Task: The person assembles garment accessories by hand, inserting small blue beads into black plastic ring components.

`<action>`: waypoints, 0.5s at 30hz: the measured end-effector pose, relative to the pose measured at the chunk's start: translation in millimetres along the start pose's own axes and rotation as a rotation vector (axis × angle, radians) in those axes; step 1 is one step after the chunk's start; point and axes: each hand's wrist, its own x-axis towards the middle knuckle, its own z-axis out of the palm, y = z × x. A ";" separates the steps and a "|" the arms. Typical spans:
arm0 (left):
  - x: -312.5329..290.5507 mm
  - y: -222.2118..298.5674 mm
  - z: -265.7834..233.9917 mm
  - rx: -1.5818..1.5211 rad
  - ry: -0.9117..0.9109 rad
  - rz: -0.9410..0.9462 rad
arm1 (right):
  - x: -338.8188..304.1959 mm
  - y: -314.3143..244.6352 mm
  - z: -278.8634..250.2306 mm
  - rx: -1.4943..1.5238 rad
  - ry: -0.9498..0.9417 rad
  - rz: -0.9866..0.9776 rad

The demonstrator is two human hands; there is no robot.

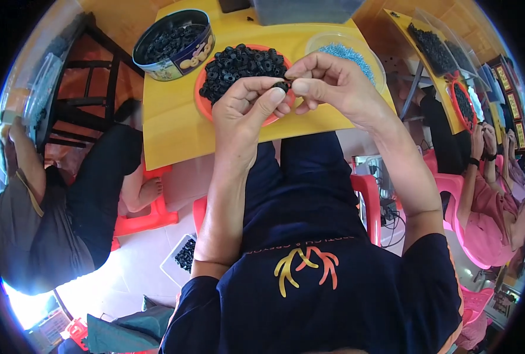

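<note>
My left hand (pixel 243 105) pinches a small round black part (pixel 281 86) between thumb and fingertips, above the near side of an orange-red bowl (pixel 202 101). The bowl is heaped with black ring-like parts (pixel 239 68) of much the same look. Close against the held part, my right hand (pixel 328 81) has its thumb and forefinger pressed together; whatever sits between them is too small to name. Behind my right hand is a clear round dish (pixel 316 42) with a pile of small shiny blue-silver pieces (pixel 349 58).
A round printed tin (pixel 183 62) of black parts stands left on the yellow table (pixel 168 127). A grey plastic bin (pixel 306 10) is at the far edge. People sit at both sides; a red stool (pixel 147 218) is left, and a tray of black parts (pixel 183 256) lies on the floor.
</note>
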 end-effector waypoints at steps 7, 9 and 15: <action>0.7 2.5 1.8 -0.036 -0.024 0.018 | -10.2 5.7 -2.1 -0.434 0.095 -0.216; -0.8 0.4 2.3 -0.041 -0.034 0.023 | -8.0 9.7 5.0 -0.647 0.139 -0.421; -5.6 2.3 2.3 0.045 -0.078 0.087 | -6.1 6.3 10.3 -0.905 0.175 -0.654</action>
